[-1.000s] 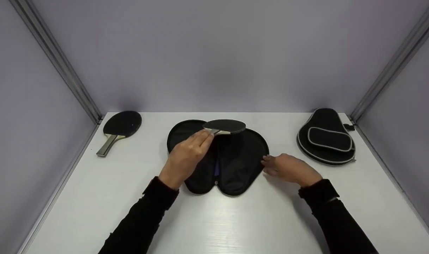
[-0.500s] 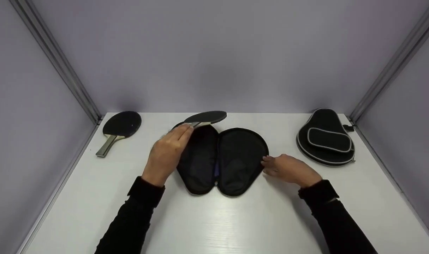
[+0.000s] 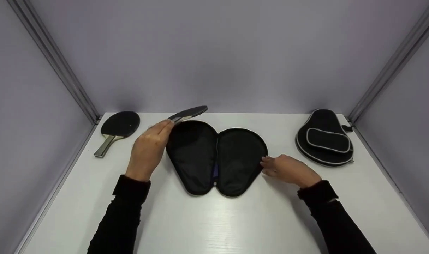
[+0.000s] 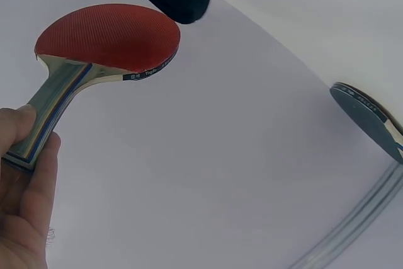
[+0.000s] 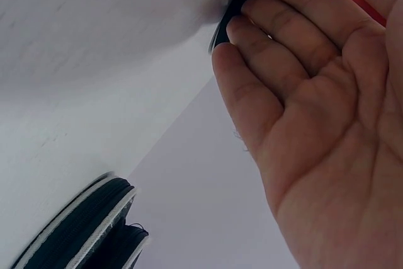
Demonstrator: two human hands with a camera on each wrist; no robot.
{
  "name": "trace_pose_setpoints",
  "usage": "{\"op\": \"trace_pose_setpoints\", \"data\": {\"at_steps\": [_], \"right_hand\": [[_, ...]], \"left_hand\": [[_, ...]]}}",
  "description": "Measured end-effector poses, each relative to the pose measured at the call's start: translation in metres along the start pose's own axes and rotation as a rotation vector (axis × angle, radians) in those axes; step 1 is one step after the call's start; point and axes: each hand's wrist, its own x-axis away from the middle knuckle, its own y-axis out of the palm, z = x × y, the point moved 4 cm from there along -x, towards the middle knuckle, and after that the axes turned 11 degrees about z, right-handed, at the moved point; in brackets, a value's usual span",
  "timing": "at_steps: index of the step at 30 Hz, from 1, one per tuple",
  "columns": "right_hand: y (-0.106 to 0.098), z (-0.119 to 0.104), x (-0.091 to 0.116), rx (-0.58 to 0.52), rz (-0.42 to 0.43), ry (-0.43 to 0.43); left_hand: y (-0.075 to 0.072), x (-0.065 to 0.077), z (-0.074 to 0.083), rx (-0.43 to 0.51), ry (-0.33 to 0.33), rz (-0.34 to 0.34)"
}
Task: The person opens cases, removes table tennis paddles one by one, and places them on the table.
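In the head view my left hand [image 3: 149, 146] grips the handle of a table tennis paddle [image 3: 189, 113], held tilted above the back left of an open paddle case. The left wrist view shows that paddle's red underside [image 4: 110, 39], with thumb and fingers round its handle [image 4: 47, 114]. Black and spread in two halves, the case [image 3: 240, 158] lies on the white table; a blue strip shows at its fold. My right hand [image 3: 288, 169] touches the right half's edge. Its fingers [image 5: 296, 48] look nearly straight in the right wrist view; the thumb tip is hidden.
A second paddle [image 3: 120, 125] lies black side up at the back left of the table. At the back right lies a closed black case [image 3: 325, 155] with pale piping and a front pocket. Grey walls [image 3: 218, 53] surround the table's back and sides.
My left hand has carried the paddle left and slightly back, away from the case's middle. The case's left half shifted briefly and now lies spread. My right hand stays at the case edge.
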Motion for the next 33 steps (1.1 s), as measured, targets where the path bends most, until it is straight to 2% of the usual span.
{"op": "trace_pose_setpoints", "data": {"at_steps": [7, 19, 25, 33], "right_hand": [[0.0, -0.001, 0.0, 0.007, 0.011, -0.023], [0.0, -0.001, -0.001, -0.022, 0.009, -0.005], [0.0, 0.001, 0.0, -0.054, 0.018, 0.01], [0.001, 0.0, 0.0, -0.062, 0.02, 0.006]], "left_hand": [[0.0, 0.003, -0.019, 0.02, -0.046, 0.015], [0.002, 0.016, -0.049, 0.044, -0.155, -0.025], [0.006, 0.024, -0.06, 0.038, -0.202, -0.058], [0.013, 0.033, -0.069, 0.03, -0.227, -0.091]]}}
